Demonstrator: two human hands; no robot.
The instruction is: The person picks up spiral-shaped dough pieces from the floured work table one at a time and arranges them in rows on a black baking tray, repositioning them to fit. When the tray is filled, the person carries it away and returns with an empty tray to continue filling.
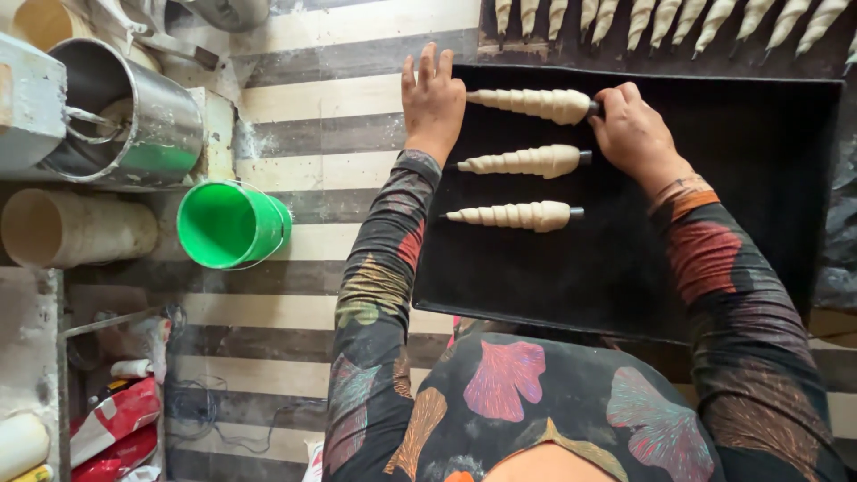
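The left hand (432,100) lies spread flat at the black metal baking tray's (714,268) left edge, by the tip of the topmost pale dough-wrapped cone (532,104). The right hand (630,132) pinches that cone's dark wide end. Lowering it parallel to the two cones below (527,162) (518,215), apart from them, looks best. The row of wrapped cones above (661,20) is cut off; the steel pot's (125,116) contents are unclear.

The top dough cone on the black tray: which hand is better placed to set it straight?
Probably the right hand: it grips the wide end of the top dough cone, while the left hand only touches its narrow tip.
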